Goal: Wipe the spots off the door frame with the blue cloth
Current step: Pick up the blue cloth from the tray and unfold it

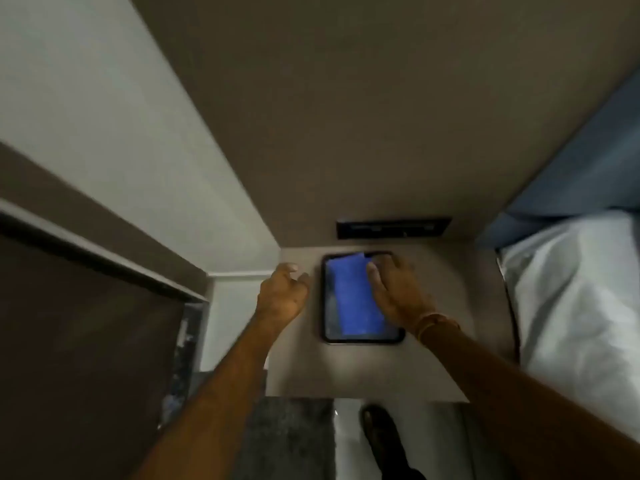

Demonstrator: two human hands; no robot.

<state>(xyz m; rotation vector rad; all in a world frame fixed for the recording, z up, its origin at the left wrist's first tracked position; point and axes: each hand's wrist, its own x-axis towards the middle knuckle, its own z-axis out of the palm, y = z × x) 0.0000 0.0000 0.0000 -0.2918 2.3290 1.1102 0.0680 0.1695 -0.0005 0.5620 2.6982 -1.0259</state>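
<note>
Far left: door frame (104, 258), a dark edge with a pale strip running diagonally beside a dark brown panel; any spots on it are lost to blur, so I cannot say where they sit.
Left of centre: left hand (282, 296), fingers loosely curled, holding nothing, hovering just beside the tray's left rim over the beige surface (381, 368).
Centre: dark tray (325, 306), shallow, with rounded corners, lying flat on that beige surface.
Cloth: blue cloth (349, 296), folded flat inside the tray, filling most of it.
Right of centre: right hand (394, 292), palm down and fingers spread on the cloth's right edge and the tray rim; it looks to be touching rather than pinching, though motion blur leaves the grip uncertain.
Wrist: a bracelet (433, 323) sits on the right wrist.
Far right: pale bedding (571, 299) below a blue band, well apart from the hands.
Stage: likely the pick-up, with wiping not yet begun.
Risk one: a flat-handed drag may slide the tray along instead of lifting the cloth.
Risk two: pinching only one layer could let the fold fall open and trail.
Risk three: the frame lies well apart to the left, so a dangling corner could catch the tray.
</note>
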